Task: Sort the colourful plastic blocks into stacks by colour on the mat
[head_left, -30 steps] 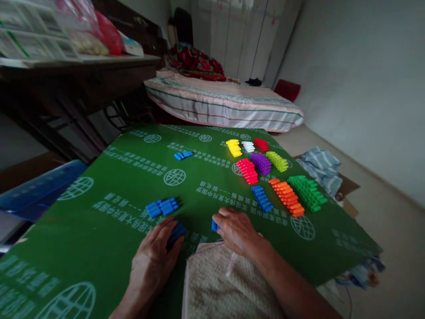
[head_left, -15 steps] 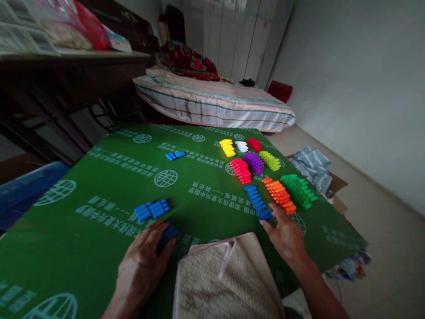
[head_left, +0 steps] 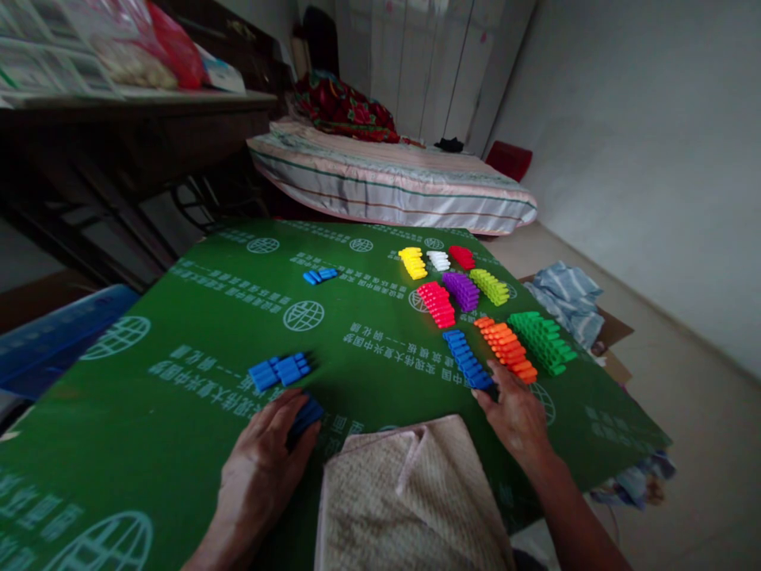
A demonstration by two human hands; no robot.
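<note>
My left hand [head_left: 265, 452] is closed around a small group of blue building blocks [head_left: 307, 412], its fingers hiding part of them. Just beyond it, two joined clusters of blue blocks [head_left: 279, 371] lie on the green table board [head_left: 369, 381]. My right hand [head_left: 516, 412] pinches the near end of a row of blue blocks [head_left: 467, 358], thumb on one side and fingertips on the other. Right beside those fingers lies an orange block row [head_left: 505, 349]. Farther off on the left sits a smaller blue piece [head_left: 319, 275].
Green [head_left: 542, 341], pink-red [head_left: 436, 304], purple [head_left: 460, 292], lime [head_left: 490, 286], yellow [head_left: 412, 262], white [head_left: 438, 260] and red [head_left: 462, 257] block groups stand at the right. A beige cloth [head_left: 410, 492] lies at the front edge. A bed [head_left: 392, 174] stands beyond.
My right thumb and fingers have closed in on the near end of the blue row. My left hand keeps its blue blocks. The whole view has shifted slightly.
</note>
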